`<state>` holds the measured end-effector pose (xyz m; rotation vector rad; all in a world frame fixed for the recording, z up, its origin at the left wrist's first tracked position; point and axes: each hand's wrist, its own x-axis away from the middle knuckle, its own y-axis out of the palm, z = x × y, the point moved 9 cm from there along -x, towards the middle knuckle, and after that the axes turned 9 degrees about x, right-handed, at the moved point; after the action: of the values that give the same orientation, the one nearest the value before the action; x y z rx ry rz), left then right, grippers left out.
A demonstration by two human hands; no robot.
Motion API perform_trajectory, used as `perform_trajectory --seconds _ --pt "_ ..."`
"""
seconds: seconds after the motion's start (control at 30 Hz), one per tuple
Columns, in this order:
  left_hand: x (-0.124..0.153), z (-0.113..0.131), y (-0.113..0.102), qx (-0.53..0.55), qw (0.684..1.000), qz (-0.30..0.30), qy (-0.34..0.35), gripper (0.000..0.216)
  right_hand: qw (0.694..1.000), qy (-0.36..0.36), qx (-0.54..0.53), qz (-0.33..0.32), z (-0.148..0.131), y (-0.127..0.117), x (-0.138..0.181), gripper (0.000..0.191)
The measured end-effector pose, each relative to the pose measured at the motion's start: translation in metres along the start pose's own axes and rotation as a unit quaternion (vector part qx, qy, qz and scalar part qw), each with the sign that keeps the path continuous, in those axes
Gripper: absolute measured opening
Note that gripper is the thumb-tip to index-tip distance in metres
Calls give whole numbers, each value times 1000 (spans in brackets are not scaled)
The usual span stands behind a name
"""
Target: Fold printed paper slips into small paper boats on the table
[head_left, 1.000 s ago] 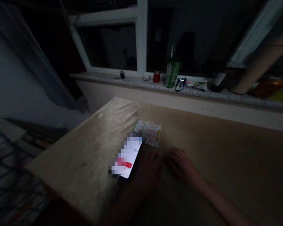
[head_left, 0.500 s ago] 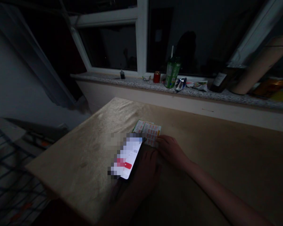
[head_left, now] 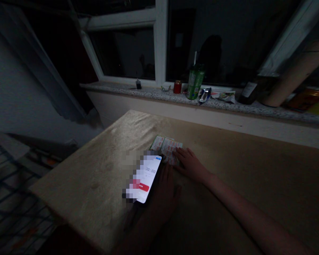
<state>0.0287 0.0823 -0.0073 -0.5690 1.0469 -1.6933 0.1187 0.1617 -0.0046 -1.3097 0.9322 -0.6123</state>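
A lit phone (head_left: 149, 179) lies face up on the table, showing 00:00 and a red button; part of it is blurred by blocks. Just right of it rests my left hand (head_left: 163, 191), in deep shadow, fingers stretched forward and apparently holding nothing. Beyond the phone lie flat, green-edged printed packs (head_left: 168, 145) with rows of red marks, perhaps blister packs. My right hand (head_left: 191, 164) lies flat with fingers spread, their tips on the near right part of these packs. The packs' near edge is partly hidden by my hands.
The cloth-covered table (head_left: 95, 177) ends at the left. On the windowsill (head_left: 154, 92) behind stand a red jar (head_left: 177, 87), a green cup (head_left: 195, 82) with a straw, crumpled wrappers (head_left: 227, 96), a dark bottle (head_left: 247, 92) and a leaning tube (head_left: 289, 79).
My right hand's fingers have uncurled and stretched out over the packs. My left hand's fingers have straightened forward. Phone and packs stay in place on the table.
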Motion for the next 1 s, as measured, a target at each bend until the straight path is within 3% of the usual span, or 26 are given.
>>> perform_trajectory --seconds 0.5,1.0 --pt "0 -1 0 -10 1000 26 11 62 999 -37 3 26 -4 -13 6 45" --pt "1 25 -20 7 995 72 72 48 997 -59 -51 29 1 -32 52 43"
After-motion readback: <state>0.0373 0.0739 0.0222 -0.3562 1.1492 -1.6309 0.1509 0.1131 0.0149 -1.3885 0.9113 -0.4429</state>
